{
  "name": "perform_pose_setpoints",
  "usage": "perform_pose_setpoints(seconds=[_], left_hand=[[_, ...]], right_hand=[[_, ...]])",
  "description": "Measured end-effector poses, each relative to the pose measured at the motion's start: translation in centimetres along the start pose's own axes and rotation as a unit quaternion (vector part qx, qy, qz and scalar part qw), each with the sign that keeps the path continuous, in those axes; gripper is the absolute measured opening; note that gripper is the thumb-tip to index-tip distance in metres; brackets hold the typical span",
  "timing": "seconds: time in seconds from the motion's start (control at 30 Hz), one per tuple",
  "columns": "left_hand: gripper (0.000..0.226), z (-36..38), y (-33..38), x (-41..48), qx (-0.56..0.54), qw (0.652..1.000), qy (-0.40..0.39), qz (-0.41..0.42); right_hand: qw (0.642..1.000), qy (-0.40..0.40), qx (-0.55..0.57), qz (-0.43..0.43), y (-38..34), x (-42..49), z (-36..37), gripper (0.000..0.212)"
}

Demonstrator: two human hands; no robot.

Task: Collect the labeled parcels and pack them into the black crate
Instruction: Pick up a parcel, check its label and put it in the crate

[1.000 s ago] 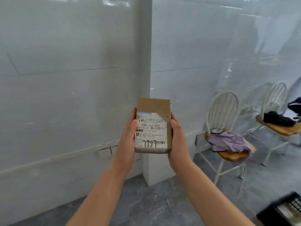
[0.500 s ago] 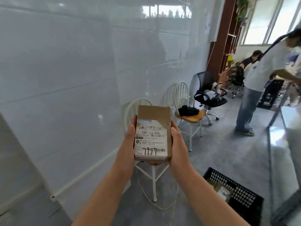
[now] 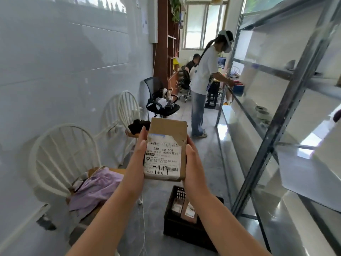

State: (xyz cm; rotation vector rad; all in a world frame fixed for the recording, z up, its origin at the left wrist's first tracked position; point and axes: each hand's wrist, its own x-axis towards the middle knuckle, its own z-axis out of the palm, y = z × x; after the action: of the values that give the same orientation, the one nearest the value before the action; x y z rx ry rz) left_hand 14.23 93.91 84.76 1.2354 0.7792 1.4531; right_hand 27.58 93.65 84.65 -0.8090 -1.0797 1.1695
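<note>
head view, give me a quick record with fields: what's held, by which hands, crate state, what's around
held: cardboard parcel, label facing the camera
hands: left hand and right hand grip its two sides
crate: black crate on the floor below the hands, labeled parcels already inside
left side: white chair with purple cloth
right side: metal shelving
background: a person stands at the shelving
</note>
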Motion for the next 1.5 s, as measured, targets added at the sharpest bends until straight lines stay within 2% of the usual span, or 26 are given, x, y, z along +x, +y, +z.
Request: perform_pose_setpoints(seconds=[0.17, 0.33, 0.4, 0.5, 0.63, 0.73, 0.8, 0.9, 0.97, 1.1, 1.17, 1.3, 1.37, 1.43, 1.5], left_hand=[[0.056, 0.1, -1.8, 8.1, 0.005, 0.998, -0.065, -0.016], [0.069, -0.9, -3.6, 16.9, -0.017, 0.993, -0.090, -0.080], [0.068, -0.8, -4.7, 20.0, -0.030, 0.988, -0.099, -0.119], [0.066, -0.3, -7.4, 23.8, -0.054, 0.977, -0.128, -0.164], [0.069, 1.8, -12.5, 26.8, -0.034, 0.979, -0.130, -0.155], [0.068, 2.9, -17.1, 28.8, -0.004, 0.977, -0.134, -0.166], [0.072, 2.9, -20.1, 30.2, 0.022, 0.975, -0.132, -0.175], [0.086, 2.2, -25.3, 32.2, 0.061, 0.969, -0.087, -0.222], [0.082, 1.3, -29.8, 32.8, 0.073, 0.960, -0.064, -0.262], [0.031, -0.9, -40.6, 32.7, 0.110, 0.937, -0.057, -0.325], [0.018, -2.5, -47.0, 32.0, 0.139, 0.926, -0.061, -0.347], [0.010, -7.1, -63.7, 29.7, 0.202, 0.897, -0.098, -0.381], [0.005, -8.6, -67.7, 29.2, 0.228, 0.879, -0.106, -0.405], [0.010, -11.3, -76.2, 27.1, 0.235, 0.867, -0.109, -0.426], [0.017, -13.7, -83.3, 25.3, 0.265, 0.845, -0.106, -0.453]], right_hand=[[0.990, 0.132, -0.037, -0.035, 1.0, 6.2, -1.1, 0.021], [0.984, 0.165, -0.055, -0.032, 2.1, 13.1, -1.7, 0.018], [0.986, 0.151, -0.055, -0.035, 2.7, 15.4, -2.3, 0.018], [0.991, 0.110, -0.078, -0.020, 4.1, 17.9, -4.3, 0.034], [0.990, 0.069, -0.103, 0.069, 6.5, 20.3, -9.1, 0.049], [0.984, 0.062, -0.102, 0.129, 9.1, 22.6, -13.7, 0.070], [0.978, 0.044, -0.119, 0.164, 11.4, 24.0, -16.7, 0.065], [0.964, -0.020, -0.133, 0.229, 15.4, 26.1, -21.1, 0.055], [0.952, -0.041, -0.125, 0.276, 19.0, 27.1, -23.8, 0.051], [0.927, -0.050, -0.119, 0.353, 28.6, 27.9, -28.6, 0.057], [0.906, -0.065, -0.120, 0.400, 35.3, 27.5, -31.1, 0.069], [0.877, -0.082, -0.161, 0.445, 53.7, 26.8, -35.7, 0.076], [0.868, -0.081, -0.172, 0.459, 58.8, 26.6, -36.3, 0.081], [0.864, -0.098, -0.151, 0.470, 68.7, 25.0, -38.8, 0.087], [0.846, -0.109, -0.134, 0.505, 76.0, 23.9, -40.6, 0.090]])
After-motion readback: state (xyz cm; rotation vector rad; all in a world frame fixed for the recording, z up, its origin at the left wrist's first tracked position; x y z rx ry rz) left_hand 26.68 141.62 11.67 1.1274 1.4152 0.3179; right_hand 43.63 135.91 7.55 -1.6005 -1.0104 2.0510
